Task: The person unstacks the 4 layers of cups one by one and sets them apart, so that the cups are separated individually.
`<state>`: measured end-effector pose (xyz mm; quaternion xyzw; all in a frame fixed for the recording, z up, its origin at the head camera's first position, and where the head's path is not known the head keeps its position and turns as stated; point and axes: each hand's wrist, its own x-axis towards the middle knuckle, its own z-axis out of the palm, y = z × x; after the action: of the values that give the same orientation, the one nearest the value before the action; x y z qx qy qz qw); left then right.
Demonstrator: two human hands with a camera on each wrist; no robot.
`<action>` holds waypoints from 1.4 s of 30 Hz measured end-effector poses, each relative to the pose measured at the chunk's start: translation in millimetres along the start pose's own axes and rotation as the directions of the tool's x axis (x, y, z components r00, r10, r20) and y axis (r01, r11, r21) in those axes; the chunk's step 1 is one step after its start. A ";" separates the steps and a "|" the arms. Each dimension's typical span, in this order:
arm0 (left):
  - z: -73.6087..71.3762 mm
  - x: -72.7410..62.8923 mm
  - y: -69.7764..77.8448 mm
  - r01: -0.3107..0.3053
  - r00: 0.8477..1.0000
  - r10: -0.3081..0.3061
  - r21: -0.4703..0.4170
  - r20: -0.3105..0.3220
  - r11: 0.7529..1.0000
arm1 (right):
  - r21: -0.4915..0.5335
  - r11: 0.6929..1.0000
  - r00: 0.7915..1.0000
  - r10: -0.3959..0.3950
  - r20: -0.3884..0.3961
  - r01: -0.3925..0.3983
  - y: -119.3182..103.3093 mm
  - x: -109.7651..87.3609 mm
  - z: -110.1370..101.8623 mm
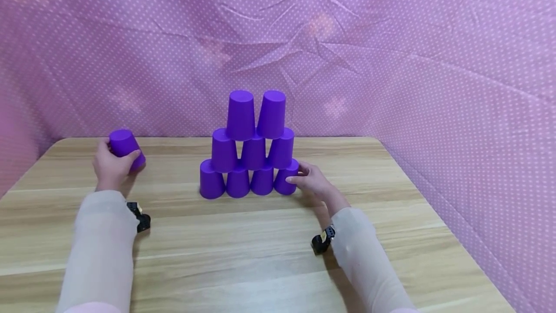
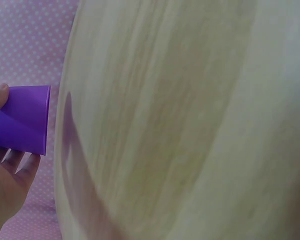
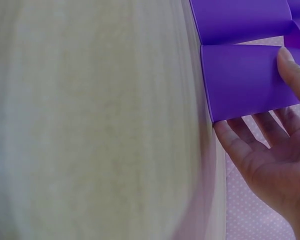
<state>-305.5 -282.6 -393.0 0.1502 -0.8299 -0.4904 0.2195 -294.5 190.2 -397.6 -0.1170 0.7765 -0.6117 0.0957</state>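
Head view: leftmost cup (image 1: pixel 124 146) inverted, aslant.

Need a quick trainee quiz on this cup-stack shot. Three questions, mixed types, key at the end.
1. Count: how many cups are in each row of the stack, bottom to top?
2. True or false: the left hand holds nothing.
3. Multiple choice: which cup in the stack does the right hand hold, in the head view? A) top row, left; B) bottom row, far right; C) middle row, centre.

Key:
1. Four, three, two.
2. False; it grips a lone cup apart from the stack.
3. B, the bottom right cup.
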 end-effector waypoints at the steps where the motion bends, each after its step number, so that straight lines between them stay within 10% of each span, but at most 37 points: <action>1: -0.2 -6.2 6.8 -0.001 1.000 0.001 -0.004 -0.008 1.000 | -0.003 1.000 1.000 -0.007 -0.001 0.007 0.8 0.3 -0.1; 20: 3.4 -16.5 2.2 0.112 0.991 -0.110 -0.018 0.078 0.994 | 0.002 1.000 1.000 0.013 0.007 -0.013 -3.6 -1.0 0.8; 42: 5.8 -11.8 1.8 0.088 0.995 -0.088 -0.003 0.057 0.996 | -0.007 1.000 0.999 0.018 -0.030 -0.018 -4.2 -1.9 1.9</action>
<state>-298.4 -271.9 -396.4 0.1720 -0.8271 -0.5059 0.1745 -291.9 188.0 -394.0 -0.1012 0.7810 -0.6097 0.0895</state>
